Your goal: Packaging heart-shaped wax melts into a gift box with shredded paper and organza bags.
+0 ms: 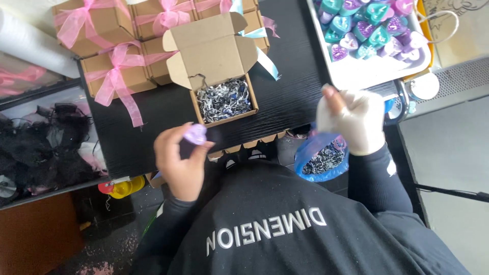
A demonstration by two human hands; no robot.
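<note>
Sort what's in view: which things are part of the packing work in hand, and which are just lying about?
In use:
- left hand holding a small purple piece
- right hand, in a white glove
- open cardboard box with shredded paper
- white tray of heart-shaped pieces
- blue bag of shredded paper

Lying about:
- closed boxes with pink ribbons
- black tangle on the left shelf

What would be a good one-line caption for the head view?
Left hand holds a lilac piece near an open box of shredded paper; gloved right hand is raised beside it.

Open box (pixel 222 86) on the table (pixel 290 91), closed boxes (pixel 109 61) left, tray (pixel 374 71) right
</note>
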